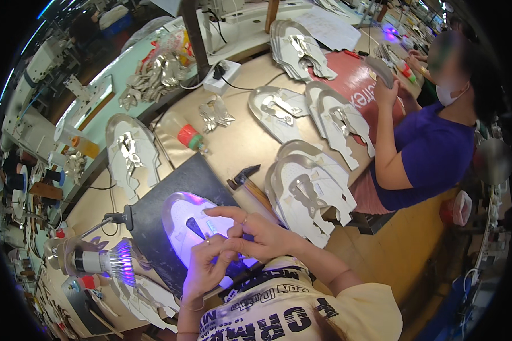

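Observation:
A white shoe upper [181,223] with a grey toe edge lies on a dark board in front of me, partly lit violet. Over its lower part my two hands meet, hiding some of it. My left hand [206,264] is closed, its thumb and fingers pinched together against the right thumb. Next to it, my right hand [259,234] has its index finger stretched across the upper while the other fingers curl in. Whatever small thing the fingertips hold is too hidden to make out. A lamp [105,262] with a ribbed head glows violet to the left.
Stacked shoe uppers [304,190] sit right of the black board [148,216], beside a hammer [250,184]. A bottle with a red band [182,132] stands beyond. A white power strip [222,77] lies farther back. At the right, another person [426,153] handles a grey piece.

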{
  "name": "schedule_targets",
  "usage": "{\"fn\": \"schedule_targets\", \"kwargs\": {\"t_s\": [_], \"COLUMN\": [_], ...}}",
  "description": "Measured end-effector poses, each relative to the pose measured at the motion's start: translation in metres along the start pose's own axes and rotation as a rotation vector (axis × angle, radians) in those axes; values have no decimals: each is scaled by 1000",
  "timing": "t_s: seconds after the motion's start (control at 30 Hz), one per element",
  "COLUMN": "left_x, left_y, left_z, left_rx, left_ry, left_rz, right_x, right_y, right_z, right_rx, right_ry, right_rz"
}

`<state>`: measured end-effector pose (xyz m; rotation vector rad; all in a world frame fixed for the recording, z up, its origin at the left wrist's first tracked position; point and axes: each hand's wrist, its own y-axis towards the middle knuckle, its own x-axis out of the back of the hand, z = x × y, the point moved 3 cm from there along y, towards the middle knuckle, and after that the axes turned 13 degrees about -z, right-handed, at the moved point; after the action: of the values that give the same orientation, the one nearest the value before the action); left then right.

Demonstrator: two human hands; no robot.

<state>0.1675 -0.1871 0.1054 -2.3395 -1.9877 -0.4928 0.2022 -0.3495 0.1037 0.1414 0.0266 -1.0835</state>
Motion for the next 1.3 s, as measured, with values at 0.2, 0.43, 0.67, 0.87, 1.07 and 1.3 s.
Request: {"fn": "schedule_targets", "kwargs": {"t_s": [0.2, 0.43, 0.67, 0.87, 1.07, 1.3], "left_x": [45, 28, 4, 8, 29, 20], "left_y": [-7, -9, -13, -38, -54, -44], "left_z": [3, -24, -13, 12, 6, -2], "left_rx": [76, -93, 132, 192, 146, 160], "left_ry": [-159, 196, 171, 147, 120, 271], "left_rz": [-693, -204, -284, -590, -450, -184], "right_x": [-3, 14, -1, 2, 31, -20], "right_y": [-17, -10, -6, -29, -20, 12], "right_z": [-17, -7, -4, -19, -14, 11], "right_rx": [-112, 250, -59, -234, -216, 59], "right_ry": [-124, -238, -250, -192, -432, -285], "right_rz": [208, -307, 114, 293, 202, 298]}}
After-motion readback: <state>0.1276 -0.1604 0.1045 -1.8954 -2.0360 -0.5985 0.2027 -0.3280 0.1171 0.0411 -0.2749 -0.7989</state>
